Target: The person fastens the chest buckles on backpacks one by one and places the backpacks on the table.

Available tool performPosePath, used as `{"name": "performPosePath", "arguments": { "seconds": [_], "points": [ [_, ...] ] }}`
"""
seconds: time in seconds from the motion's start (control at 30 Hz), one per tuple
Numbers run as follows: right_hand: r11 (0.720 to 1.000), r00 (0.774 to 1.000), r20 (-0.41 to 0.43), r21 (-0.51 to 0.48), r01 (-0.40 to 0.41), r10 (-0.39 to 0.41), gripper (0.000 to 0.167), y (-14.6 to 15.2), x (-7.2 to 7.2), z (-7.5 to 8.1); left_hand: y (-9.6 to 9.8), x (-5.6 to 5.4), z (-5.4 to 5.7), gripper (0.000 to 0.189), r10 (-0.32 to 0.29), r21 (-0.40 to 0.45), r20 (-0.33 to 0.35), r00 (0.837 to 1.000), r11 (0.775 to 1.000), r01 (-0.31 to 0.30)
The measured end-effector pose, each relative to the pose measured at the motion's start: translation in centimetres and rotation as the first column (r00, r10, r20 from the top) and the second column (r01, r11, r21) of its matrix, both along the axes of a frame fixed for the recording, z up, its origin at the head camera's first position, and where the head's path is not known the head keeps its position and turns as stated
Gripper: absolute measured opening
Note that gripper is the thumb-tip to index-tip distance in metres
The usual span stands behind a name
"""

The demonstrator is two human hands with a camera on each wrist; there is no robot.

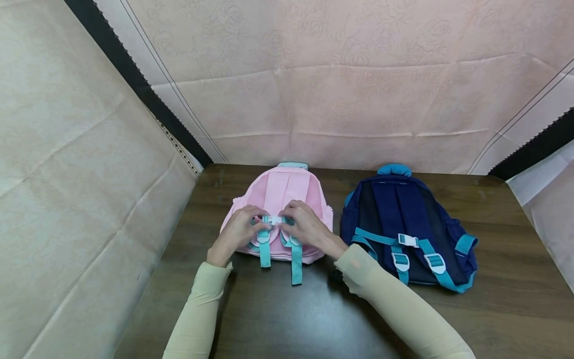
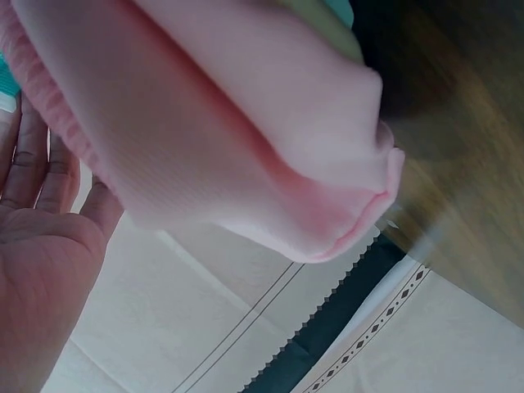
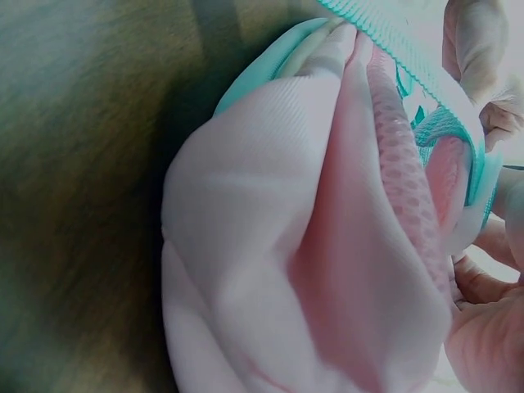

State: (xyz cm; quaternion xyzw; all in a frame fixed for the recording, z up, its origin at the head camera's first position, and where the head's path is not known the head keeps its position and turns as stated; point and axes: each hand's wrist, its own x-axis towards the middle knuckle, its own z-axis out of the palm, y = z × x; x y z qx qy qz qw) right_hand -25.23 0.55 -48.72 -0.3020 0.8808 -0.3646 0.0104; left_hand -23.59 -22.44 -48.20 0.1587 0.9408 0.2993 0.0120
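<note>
A pink backpack (image 1: 287,187) lies on the table with its shoulder-strap side up. Across its straps runs a turquoise chest strap with a white buckle (image 1: 272,220). My left hand (image 1: 239,229) pinches the buckle's left end between thumb and fingers. On the opposite side, my right hand (image 1: 309,227) grips the right end, its fingers hiding part of the strap. The buckle's halves look joined, though the fingers partly cover them. Two turquoise webbing tails (image 1: 296,264) hang toward the front. In the right wrist view, a turquoise strap (image 3: 409,61) crosses above the pink fabric.
Right of the pink bag lies a navy backpack (image 1: 394,224) with blue straps and a white chest buckle (image 1: 408,240). Both bags rest on a dark wooden table (image 1: 269,319). Pale patterned cloth (image 1: 350,99) hangs behind the table and along its sides.
</note>
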Motion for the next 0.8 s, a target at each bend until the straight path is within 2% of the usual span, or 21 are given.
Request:
{"name": "performPosePath", "arguments": {
  "seconds": [0.37, 0.8],
  "points": [
    [1.0, 1.0, 0.004, 0.019, -0.003, 0.003, 0.029, 0.04, 0.09, 0.37, 0.07, -0.1, -0.06, 0.03, -0.016, -0.011, -0.043, 0.999, 1.0, 0.016],
    [1.0, 1.0, -0.026, 0.01, -0.012, 0.013, 0.027, -0.1, 0.02, 0.24, 0.04, -0.2, -0.06, 0.028, -0.012, -0.026, -0.048, 0.999, 1.0, 0.011]
  ]
}}
